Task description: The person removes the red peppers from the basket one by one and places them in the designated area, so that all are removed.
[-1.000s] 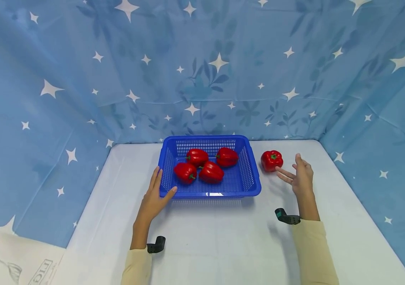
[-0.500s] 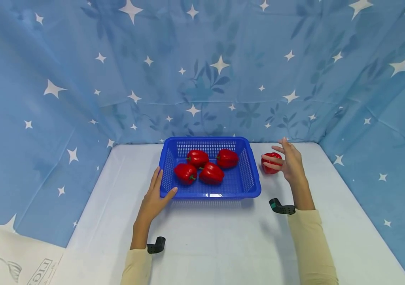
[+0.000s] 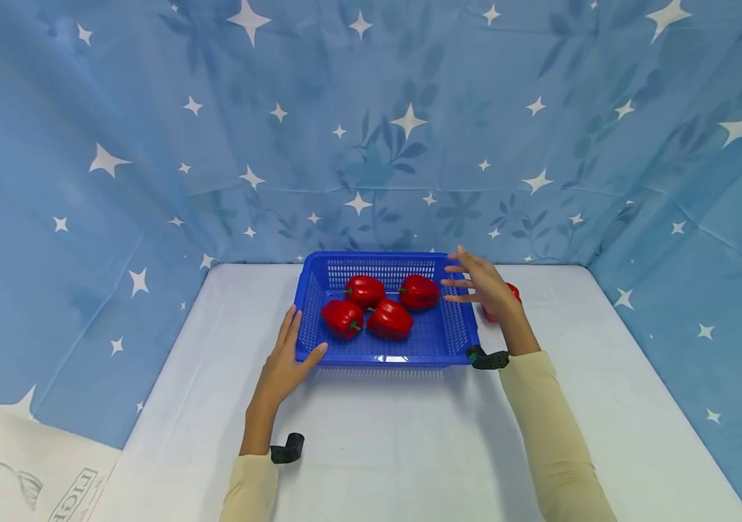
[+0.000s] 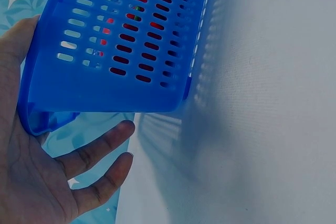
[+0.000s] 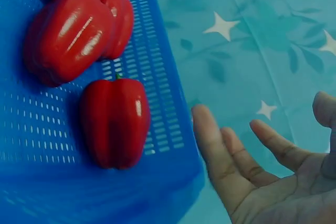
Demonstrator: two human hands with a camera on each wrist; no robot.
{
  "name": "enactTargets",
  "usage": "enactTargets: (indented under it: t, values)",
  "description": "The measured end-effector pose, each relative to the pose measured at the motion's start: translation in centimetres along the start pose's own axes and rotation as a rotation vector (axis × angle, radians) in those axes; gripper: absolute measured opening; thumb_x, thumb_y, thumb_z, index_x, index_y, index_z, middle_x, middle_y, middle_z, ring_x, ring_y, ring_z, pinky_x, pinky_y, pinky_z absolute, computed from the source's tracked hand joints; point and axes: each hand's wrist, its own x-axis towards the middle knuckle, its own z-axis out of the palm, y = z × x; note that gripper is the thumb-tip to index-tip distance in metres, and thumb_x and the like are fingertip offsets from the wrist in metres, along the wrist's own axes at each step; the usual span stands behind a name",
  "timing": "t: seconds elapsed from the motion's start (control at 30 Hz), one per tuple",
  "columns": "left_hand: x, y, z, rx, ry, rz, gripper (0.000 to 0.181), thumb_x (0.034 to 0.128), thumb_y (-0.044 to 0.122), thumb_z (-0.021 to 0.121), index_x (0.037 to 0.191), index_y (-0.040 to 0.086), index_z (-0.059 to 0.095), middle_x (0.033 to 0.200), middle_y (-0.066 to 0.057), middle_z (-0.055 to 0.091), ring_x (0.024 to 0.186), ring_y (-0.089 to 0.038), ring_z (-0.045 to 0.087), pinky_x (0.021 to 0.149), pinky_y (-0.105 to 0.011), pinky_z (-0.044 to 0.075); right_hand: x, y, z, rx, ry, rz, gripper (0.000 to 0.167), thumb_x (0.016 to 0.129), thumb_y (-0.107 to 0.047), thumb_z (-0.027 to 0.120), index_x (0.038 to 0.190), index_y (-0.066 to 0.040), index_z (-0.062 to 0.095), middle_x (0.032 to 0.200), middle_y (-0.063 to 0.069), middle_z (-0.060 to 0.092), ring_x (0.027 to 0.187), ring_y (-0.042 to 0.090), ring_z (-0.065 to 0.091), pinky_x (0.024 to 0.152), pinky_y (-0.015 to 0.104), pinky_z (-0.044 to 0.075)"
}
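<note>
A blue plastic basket (image 3: 384, 360) holds several red bell peppers (image 3: 390, 320). At its near left corner, my left hand (image 3: 282, 370) touches the rim with spread, mostly straight fingers; the left wrist view shows the palm (image 4: 31, 182) against the basket's corner (image 4: 39, 121). My right hand (image 3: 485, 283) hovers by the right rim, fingers extended toward the basket and holding nothing. In the right wrist view that hand (image 5: 273, 187) is beside the rim, with a pepper (image 5: 114, 124) lying inside. Another red pepper (image 3: 513, 290) stands right of the basket, partly hidden behind my right hand.
A white-covered table (image 3: 371, 449) carries the basket near its far edge. Blue star-patterned cloth (image 3: 371, 145) hangs behind and along both sides. Pale printed fabric (image 3: 25, 464) lies at the lower left.
My right hand has moved left from beside the outside pepper, passing over it to the basket's right rim. My left hand and the peppers have stayed in place.
</note>
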Motion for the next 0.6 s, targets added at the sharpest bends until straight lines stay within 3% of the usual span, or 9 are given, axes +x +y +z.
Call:
enactTargets:
  t: [0.3, 0.47, 0.6]
  values:
    - [0.1, 0.2, 0.0, 0.004, -0.007, 0.001, 0.094, 0.0876, 0.069, 0.052, 0.158, 0.026, 0.007, 0.165, 0.014, -0.006, 0.149, -0.040, 0.020, 0.102, -0.069, 0.034, 2.0, -0.2, 1.6, -0.131, -0.024, 0.055, 0.072, 0.098, -0.052, 0.049, 0.152, -0.008, 0.029, 0.157, 0.020, 0.028, 0.145, 0.041, 0.029, 0.109, 0.057, 0.039]
    - [0.1, 0.2, 0.0, -0.001, 0.001, 0.000, 0.095, 0.0871, 0.069, 0.053, 0.158, 0.026, 0.008, 0.165, 0.015, -0.005, 0.149, -0.040, 0.021, 0.102, -0.068, 0.035, 3.0, -0.1, 2.2, -0.193, -0.061, 0.077, 0.066, 0.098, -0.032, 0.058, 0.151, -0.007, 0.029, 0.156, 0.023, 0.027, 0.144, 0.043, 0.028, 0.111, 0.062, 0.033]
    - [-0.1, 0.1, 0.0, -0.004, 0.001, 0.003, 0.095, 0.0875, 0.068, 0.053, 0.159, 0.025, 0.008, 0.165, 0.013, -0.005, 0.149, -0.041, 0.020, 0.103, -0.069, 0.034, 3.6, 0.1, 2.7, -0.232, -0.062, 0.101, 0.068, 0.095, -0.025, 0.062, 0.152, -0.009, 0.028, 0.156, 0.025, 0.023, 0.143, 0.045, 0.029, 0.111, 0.065, 0.031]
